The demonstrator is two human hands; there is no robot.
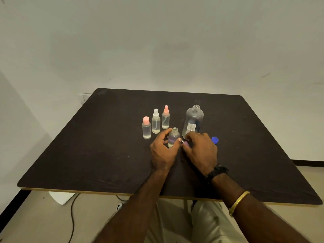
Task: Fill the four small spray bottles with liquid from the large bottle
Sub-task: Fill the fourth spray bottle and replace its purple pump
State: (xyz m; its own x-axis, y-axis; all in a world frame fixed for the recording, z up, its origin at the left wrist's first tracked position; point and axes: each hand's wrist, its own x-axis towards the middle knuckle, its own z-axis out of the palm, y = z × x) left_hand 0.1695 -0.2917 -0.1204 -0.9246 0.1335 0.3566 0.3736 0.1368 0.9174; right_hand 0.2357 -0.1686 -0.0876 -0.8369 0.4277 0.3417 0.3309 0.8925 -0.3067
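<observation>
While the left hand (164,149) curls its fingers round an uncapped small spray bottle (174,137) standing on the dark tabletop (105,146), the right hand (201,151) pinches a purple spray cap (186,145) just beside that bottle, with the cap's white tube angled toward the bottle's side. Clear liquid shows in the held bottle. Just behind the right hand stands the large bottle (192,121), its neck open, and a blue cap (215,139) lies on the tabletop to its right. Left of the held bottle, three closed bottles holding clear liquid stand in a slanting row: a pink-capped bottle (146,128), a white-topped bottle (156,122) and a pink-topped bottle (165,119). A dark watch (217,171) and a gold bangle (238,202) ring the right arm.
</observation>
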